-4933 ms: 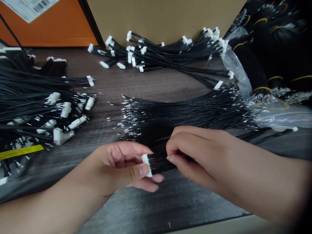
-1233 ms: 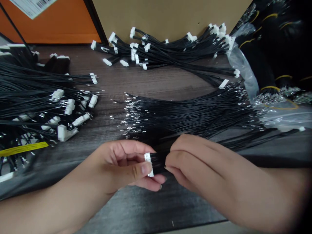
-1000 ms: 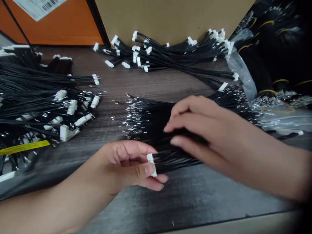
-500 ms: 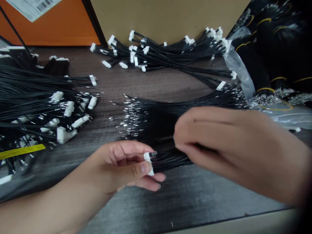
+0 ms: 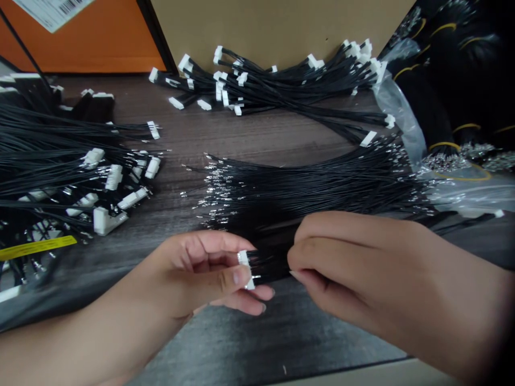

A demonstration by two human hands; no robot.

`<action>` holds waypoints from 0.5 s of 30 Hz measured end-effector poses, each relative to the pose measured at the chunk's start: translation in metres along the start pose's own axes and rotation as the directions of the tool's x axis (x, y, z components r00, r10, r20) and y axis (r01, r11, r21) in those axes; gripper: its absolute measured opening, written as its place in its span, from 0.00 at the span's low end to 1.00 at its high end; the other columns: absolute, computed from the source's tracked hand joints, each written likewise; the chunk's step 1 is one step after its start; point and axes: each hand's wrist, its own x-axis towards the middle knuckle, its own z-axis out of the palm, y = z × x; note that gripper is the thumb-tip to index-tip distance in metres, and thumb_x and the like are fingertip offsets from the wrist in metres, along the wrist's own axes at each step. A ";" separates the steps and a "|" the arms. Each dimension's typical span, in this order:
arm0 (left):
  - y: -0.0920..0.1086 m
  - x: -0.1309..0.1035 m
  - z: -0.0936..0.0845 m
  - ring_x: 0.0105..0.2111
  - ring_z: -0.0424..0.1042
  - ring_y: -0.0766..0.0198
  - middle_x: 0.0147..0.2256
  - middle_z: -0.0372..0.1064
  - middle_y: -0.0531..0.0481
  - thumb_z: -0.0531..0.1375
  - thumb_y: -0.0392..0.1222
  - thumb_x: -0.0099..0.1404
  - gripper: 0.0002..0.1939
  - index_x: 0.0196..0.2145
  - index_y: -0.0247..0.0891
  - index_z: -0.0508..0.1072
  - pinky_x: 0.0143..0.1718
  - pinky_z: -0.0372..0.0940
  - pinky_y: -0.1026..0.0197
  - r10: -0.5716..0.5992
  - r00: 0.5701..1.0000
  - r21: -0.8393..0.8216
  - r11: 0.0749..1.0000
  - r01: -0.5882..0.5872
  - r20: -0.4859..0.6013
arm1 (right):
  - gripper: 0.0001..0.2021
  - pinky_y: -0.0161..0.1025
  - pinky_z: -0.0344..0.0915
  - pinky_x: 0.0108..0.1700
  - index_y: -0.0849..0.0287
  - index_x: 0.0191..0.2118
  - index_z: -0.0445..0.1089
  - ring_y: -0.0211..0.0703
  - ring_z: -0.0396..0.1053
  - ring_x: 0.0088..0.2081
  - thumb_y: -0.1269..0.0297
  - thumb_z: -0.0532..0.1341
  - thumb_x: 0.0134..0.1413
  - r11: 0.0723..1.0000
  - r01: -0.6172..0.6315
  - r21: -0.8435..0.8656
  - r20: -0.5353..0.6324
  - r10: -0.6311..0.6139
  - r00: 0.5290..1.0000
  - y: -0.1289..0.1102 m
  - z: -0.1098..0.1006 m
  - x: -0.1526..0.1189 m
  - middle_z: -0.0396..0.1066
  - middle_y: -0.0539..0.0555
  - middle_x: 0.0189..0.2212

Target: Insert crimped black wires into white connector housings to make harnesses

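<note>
Between the thumb and fingers of my left hand (image 5: 217, 273) is a white connector (image 5: 244, 262), held near the front of the table. Black wires run from its right side toward my right hand (image 5: 341, 268). The right hand's thumb and fingers are pinched together by these wires; what lies between the fingertips is hidden. Just behind both hands lies a wide bundle of loose black wires (image 5: 314, 185) with silver metal tips at both ends.
Black cables with white connectors (image 5: 281, 88) lie at the back before a cardboard box (image 5: 281, 27). More cables (image 5: 36, 166) are heaped at left, near an orange box (image 5: 108, 43). Banded wire bundles (image 5: 446, 118) and clear plastic (image 5: 402, 112) are at right.
My right hand has moved down toward the front of the table, level with the connector, uncovering more of the loose wires. My left hand has stayed in place with the connector.
</note>
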 end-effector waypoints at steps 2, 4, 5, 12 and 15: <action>0.000 -0.001 -0.002 0.32 0.89 0.58 0.29 0.87 0.52 0.85 0.41 0.52 0.13 0.33 0.41 0.90 0.34 0.82 0.69 -0.007 1.000 -0.004 1.000 0.007 0.027 | 0.15 0.41 0.69 0.38 0.52 0.32 0.75 0.42 0.71 0.31 0.80 0.60 0.65 1.000 0.001 -0.016 -0.004 -0.001 1.000 -0.002 0.001 0.000 0.75 0.49 0.30; 0.000 -0.002 -0.005 0.35 0.90 0.58 0.31 0.88 0.52 0.83 0.40 0.58 0.09 0.36 0.42 0.91 0.37 0.82 0.69 -0.014 0.999 0.000 1.000 0.014 0.049 | 0.17 0.40 0.68 0.37 0.53 0.31 0.75 0.40 0.69 0.30 0.81 0.58 0.65 0.999 0.036 -0.038 -0.020 -0.037 0.999 -0.006 0.002 0.002 0.74 0.49 0.29; -0.001 -0.003 -0.007 0.36 0.90 0.59 0.32 0.88 0.52 0.82 0.39 0.60 0.08 0.37 0.42 0.91 0.38 0.82 0.69 -0.018 0.998 0.005 1.000 0.017 0.063 | 0.18 0.39 0.67 0.37 0.54 0.29 0.74 0.39 0.67 0.29 0.82 0.58 0.65 0.996 0.068 -0.057 -0.036 -0.070 0.997 -0.009 0.002 0.005 0.72 0.49 0.28; -0.006 -0.001 -0.006 0.38 0.90 0.53 0.31 0.88 0.49 0.80 0.35 0.61 0.07 0.37 0.39 0.89 0.38 0.83 0.64 -0.018 0.999 0.052 0.999 0.016 0.033 | 0.07 0.32 0.64 0.31 0.60 0.38 0.76 0.33 0.69 0.30 0.76 0.63 0.68 0.985 0.073 0.156 -0.107 -0.056 0.993 0.006 -0.007 0.032 0.75 0.48 0.33; -0.006 -0.001 -0.002 0.36 0.90 0.54 0.29 0.87 0.51 0.80 0.31 0.60 0.08 0.35 0.40 0.88 0.37 0.83 0.63 -0.023 1.000 0.065 0.998 0.023 0.007 | 0.07 0.37 0.72 0.43 0.65 0.48 0.79 0.41 0.76 0.40 0.69 0.70 0.68 0.995 0.076 0.062 -0.212 -0.061 0.975 0.031 -0.002 0.044 0.79 0.55 0.42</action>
